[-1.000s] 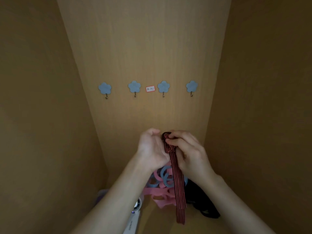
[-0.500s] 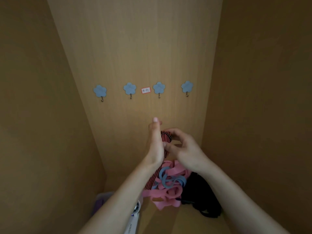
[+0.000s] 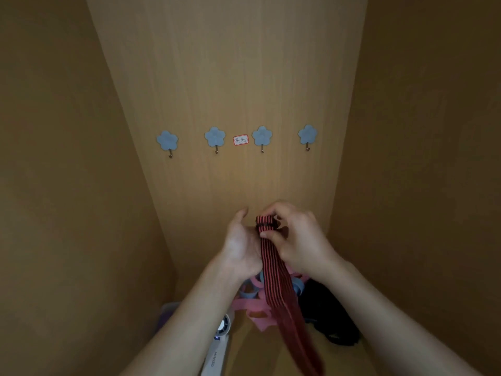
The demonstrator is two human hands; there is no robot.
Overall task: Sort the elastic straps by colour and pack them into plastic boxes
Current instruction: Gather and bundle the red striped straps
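Note:
A red-and-black striped elastic strap point(image 3: 276, 270) hangs down in front of me. My right hand point(image 3: 301, 242) pinches its folded top end between thumb and fingers. My left hand point(image 3: 241, 242) lies against the strap's left side with its thumb raised; whether its fingers curl round the strap is hidden. Below my hands lies a heap of pink straps point(image 3: 254, 308) and blue straps point(image 3: 249, 293), with a black pile point(image 3: 328, 313) to the right. A clear plastic box point(image 3: 169, 314) shows partly behind my left forearm.
I work inside a wooden cabinet with panels close on both sides. Several blue flower-shaped hooks point(image 3: 214, 137) and a small label point(image 3: 240, 140) are on the back panel. A white handheld fan point(image 3: 217, 346) lies at the bottom.
The striped strap, bunched behind my left hand half a second ago, now hangs long again. My right hand has shifted up and pinches the strap's folded top.

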